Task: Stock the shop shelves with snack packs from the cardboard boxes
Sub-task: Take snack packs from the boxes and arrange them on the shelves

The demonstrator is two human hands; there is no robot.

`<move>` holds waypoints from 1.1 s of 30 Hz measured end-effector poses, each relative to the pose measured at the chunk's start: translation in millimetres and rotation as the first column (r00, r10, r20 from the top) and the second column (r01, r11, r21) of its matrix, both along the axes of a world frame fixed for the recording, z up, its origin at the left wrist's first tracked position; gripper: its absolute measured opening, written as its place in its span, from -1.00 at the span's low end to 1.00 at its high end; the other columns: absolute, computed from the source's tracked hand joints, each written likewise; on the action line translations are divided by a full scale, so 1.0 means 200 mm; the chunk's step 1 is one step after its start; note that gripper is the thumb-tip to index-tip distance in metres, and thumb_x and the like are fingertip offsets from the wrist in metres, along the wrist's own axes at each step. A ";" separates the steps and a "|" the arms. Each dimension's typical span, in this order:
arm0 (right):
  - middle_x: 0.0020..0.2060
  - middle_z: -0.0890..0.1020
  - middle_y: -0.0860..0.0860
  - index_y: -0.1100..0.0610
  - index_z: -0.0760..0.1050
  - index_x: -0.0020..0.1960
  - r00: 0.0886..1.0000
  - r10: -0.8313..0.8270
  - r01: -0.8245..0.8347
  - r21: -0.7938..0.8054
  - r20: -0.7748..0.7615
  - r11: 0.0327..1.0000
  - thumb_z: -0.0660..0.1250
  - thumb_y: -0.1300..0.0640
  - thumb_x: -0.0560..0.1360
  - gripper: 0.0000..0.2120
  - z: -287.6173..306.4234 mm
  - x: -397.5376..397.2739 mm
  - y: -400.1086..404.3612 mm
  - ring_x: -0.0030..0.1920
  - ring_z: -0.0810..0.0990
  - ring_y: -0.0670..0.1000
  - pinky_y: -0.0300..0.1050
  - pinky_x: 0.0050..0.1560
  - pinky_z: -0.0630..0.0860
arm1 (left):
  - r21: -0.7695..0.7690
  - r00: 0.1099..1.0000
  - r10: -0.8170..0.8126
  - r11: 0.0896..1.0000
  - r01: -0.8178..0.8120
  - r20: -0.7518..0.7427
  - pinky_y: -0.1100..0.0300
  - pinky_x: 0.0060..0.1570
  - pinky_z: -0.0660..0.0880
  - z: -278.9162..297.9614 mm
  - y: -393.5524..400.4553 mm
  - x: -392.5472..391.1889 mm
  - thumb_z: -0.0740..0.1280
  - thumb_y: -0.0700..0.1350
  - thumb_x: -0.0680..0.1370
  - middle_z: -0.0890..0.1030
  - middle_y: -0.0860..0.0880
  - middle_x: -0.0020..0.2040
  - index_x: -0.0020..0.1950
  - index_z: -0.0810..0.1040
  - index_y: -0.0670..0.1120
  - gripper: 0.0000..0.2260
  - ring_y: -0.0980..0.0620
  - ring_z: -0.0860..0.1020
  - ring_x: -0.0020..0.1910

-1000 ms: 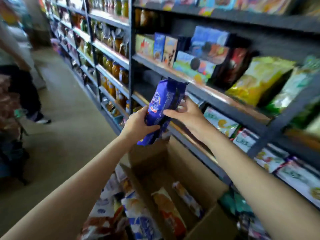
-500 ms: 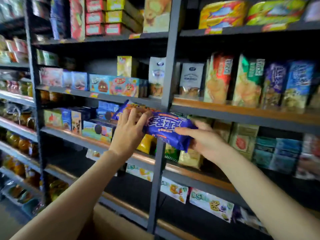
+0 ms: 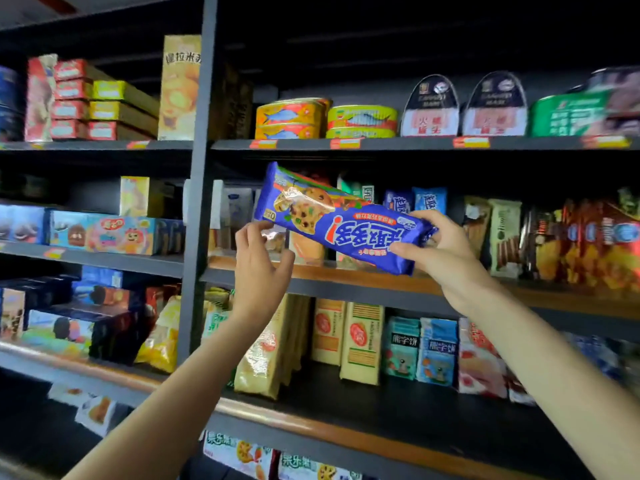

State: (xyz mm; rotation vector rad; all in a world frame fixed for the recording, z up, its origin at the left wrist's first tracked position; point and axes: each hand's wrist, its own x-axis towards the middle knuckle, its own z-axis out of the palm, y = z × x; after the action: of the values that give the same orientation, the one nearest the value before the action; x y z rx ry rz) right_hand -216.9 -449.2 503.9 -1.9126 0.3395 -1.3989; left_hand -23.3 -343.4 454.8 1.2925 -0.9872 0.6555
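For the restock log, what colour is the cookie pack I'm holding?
Blue cookie pack, red lettering, cookie picture; head view.

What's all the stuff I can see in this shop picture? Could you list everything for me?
Blue cookie pack: one, blue with a cookie picture, held upside down in front of the middle shelf.
Shelving: dark grey metal frame, several levels, wood-coloured edges on some.
Fish tins: a few, yellow and orange, top shelf.
Arched tins: two, black and white, top shelf right of the fish tins.
Red and yellow boxes: stacked, top shelf left.
Standing snack packs: many, cream, teal and yellow, on the shelf below the hands.
Left hand: one, fingertips touching the pack's lower left end.
Right hand: one, its grip pinching the pack's right end.
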 end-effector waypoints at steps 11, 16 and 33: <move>-0.07 0.58 0.07 0.13 0.40 -0.05 0.994 0.018 -0.042 0.230 0.104 0.972 0.44 0.32 0.40 -0.74 -0.10 -0.02 -0.16 -0.06 0.60 0.06 0.05 0.02 0.58 | -0.022 0.707 -0.633 0.750 0.661 -0.316 0.39 -0.24 0.48 0.13 -0.42 -0.23 0.33 -0.10 0.52 0.57 -0.03 0.02 0.17 0.38 -0.11 -0.73 0.15 0.54 -0.13; -0.12 0.60 0.10 0.10 0.42 -0.17 0.981 -0.087 0.118 0.176 -0.174 0.977 0.46 0.07 0.41 -0.78 0.01 -0.05 -0.29 -0.13 0.54 0.02 -0.03 0.02 0.51 | -0.167 0.449 -0.726 0.602 0.781 -0.521 0.36 -0.39 0.53 0.24 -0.61 -0.22 0.35 -0.21 0.50 0.65 -0.08 -0.19 0.01 0.53 -0.25 -0.86 0.11 0.58 -0.32; 0.19 0.53 0.07 0.10 0.21 0.32 0.861 -0.082 0.162 0.117 -0.503 0.980 0.48 0.21 0.39 -0.37 0.22 0.16 -0.84 0.13 0.56 0.08 -0.09 -0.06 0.56 | 0.133 0.473 -0.691 0.486 0.864 -0.547 0.18 -0.16 0.60 0.50 -1.08 -0.06 0.34 -0.31 0.47 0.60 -0.13 -0.01 0.29 0.35 -0.17 -0.59 0.01 0.60 -0.13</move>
State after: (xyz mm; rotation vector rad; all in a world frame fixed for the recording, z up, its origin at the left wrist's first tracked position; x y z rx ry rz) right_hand -184.7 -616.9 547.4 -2.1276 0.8067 -0.8982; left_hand -35.8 -558.9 554.0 1.0487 -1.2384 -0.6074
